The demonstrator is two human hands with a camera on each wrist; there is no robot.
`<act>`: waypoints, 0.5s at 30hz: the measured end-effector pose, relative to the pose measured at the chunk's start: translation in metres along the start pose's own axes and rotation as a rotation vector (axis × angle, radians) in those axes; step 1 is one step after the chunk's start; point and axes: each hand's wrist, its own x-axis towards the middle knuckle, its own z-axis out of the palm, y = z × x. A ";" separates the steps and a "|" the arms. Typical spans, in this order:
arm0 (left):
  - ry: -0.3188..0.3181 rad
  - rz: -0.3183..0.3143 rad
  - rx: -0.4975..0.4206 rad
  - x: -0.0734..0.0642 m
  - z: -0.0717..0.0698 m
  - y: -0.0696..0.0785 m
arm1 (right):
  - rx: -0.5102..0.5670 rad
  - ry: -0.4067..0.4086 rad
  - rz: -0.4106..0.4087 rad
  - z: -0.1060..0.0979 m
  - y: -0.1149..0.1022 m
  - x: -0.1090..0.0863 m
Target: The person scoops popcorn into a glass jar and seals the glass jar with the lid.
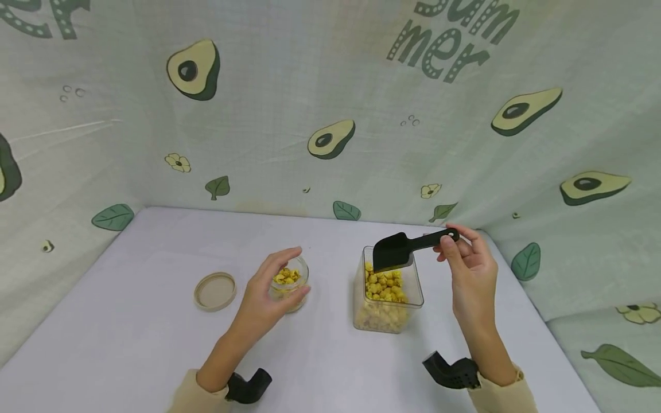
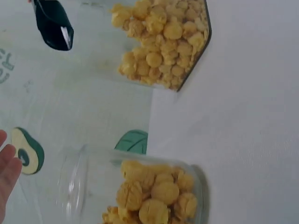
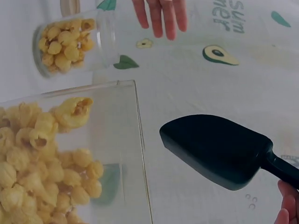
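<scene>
My right hand (image 1: 472, 269) pinches a black scoop (image 1: 393, 251) by the end of its handle. Its blade hangs over the rim of a clear square container (image 1: 415, 289) part filled with yellow popcorn (image 1: 383, 287); in the right wrist view the scoop (image 3: 215, 149) stands clear of that rim. My left hand (image 1: 271, 292) is spread beside and above a small glass jar (image 1: 304, 269), overlapping it in the head view. From the right wrist, the fingers (image 3: 161, 16) show as apart from the jar (image 3: 108, 37). Popcorn (image 2: 154, 196) lies inside the jar as well.
A round beige lid (image 1: 215, 291) lies flat on the white table (image 1: 129, 310), left of the jar. Behind the table hangs a pale cloth (image 1: 268, 86) printed with avocados and leaves. Black wrist-worn devices (image 1: 451, 371) sit on both forearms.
</scene>
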 end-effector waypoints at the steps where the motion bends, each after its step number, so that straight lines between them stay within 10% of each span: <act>1: -0.017 -0.002 -0.005 0.001 0.004 0.002 | -0.007 -0.006 -0.014 -0.002 0.001 0.000; 15: -0.223 -0.152 -0.165 0.006 0.055 0.007 | -0.642 -0.137 -0.335 -0.006 0.015 -0.005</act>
